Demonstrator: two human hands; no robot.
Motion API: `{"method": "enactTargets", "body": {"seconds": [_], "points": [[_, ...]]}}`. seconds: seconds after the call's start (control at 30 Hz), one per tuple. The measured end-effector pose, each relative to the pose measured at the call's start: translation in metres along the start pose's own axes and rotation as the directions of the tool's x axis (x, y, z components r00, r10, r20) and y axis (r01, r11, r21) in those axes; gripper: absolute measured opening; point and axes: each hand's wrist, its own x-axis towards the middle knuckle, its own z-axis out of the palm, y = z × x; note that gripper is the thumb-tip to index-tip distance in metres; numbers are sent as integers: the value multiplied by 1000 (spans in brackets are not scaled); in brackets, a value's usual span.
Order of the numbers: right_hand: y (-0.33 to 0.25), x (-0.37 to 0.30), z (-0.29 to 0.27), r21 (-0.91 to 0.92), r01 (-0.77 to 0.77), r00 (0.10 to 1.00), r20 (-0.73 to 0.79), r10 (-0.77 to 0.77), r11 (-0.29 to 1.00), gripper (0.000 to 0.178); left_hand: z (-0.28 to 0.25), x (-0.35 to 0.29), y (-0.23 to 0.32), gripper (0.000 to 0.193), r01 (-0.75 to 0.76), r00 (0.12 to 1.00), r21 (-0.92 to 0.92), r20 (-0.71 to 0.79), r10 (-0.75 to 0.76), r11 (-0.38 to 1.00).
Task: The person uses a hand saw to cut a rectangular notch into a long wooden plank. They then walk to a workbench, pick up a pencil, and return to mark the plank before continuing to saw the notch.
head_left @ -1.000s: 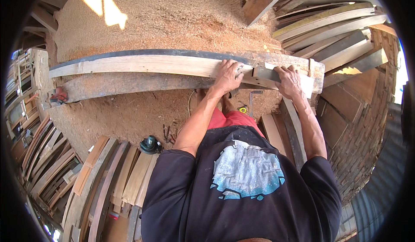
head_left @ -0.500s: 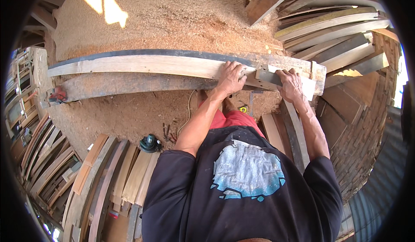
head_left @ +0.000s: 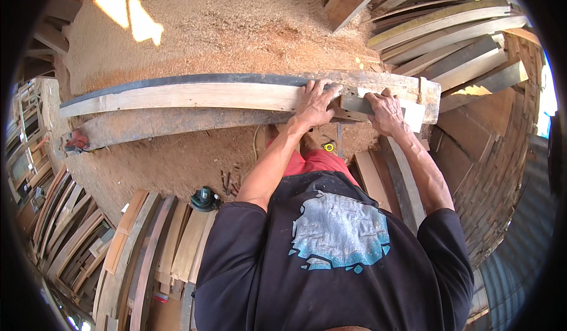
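A long, gently curved wooden plank (head_left: 195,96) with a pale face and a dark upper edge lies crosswise in front of me. My left hand (head_left: 316,104) grips it near its right end, fingers over the top edge. Just right of that, my right hand (head_left: 388,113) is closed over a dark rectangular block (head_left: 356,104), whose left end points toward my left hand. A flat white piece (head_left: 414,116) shows beyond the right hand; whether it joins the block cannot be told. Beneath the plank runs a heavier, worn timber beam (head_left: 177,127).
Curved timbers (head_left: 452,32) are stacked at the far right, and more planks (head_left: 133,242) lie at the lower left. A dark green power tool (head_left: 204,198) sits near them. A red tool (head_left: 77,140) is at the beam's left end. A yellow tape measure (head_left: 328,147) lies near my feet.
The whole view has shifted slightly. My right hand and the dark block sit a little closer to my left hand, whose fingers look somewhat more spread over the plank.
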Motion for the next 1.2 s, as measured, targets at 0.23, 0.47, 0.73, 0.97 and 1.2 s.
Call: {"method": "enactTargets", "body": {"seconds": [0.23, 0.47, 0.73, 0.97, 1.2], "points": [[0, 8, 2, -28, 34, 999, 7, -34, 999, 36, -5, 11, 10, 65, 3, 993, 102, 116, -15, 995], [-7, 11, 15, -1, 17, 1000, -10, -17, 1000, 44, 1, 12, 10, 67, -38, 997, 175, 73, 26, 984], [-7, 10, 14, 12, 50, 994, -96, -48, 999, 26, 16, 16, 0, 81, -149, 986, 129, -61, 158, 980], [-5, 12, 18, 30, 18, 999, -46, -16, 999, 40, 11, 18, 6, 52, -180, 984, 151, 19, 179, 972], [-8, 13, 16, 38, 20, 998, -60, -17, 999, 33, 17, 18, -1, 53, -186, 983, 217, 31, 184, 958]]}}
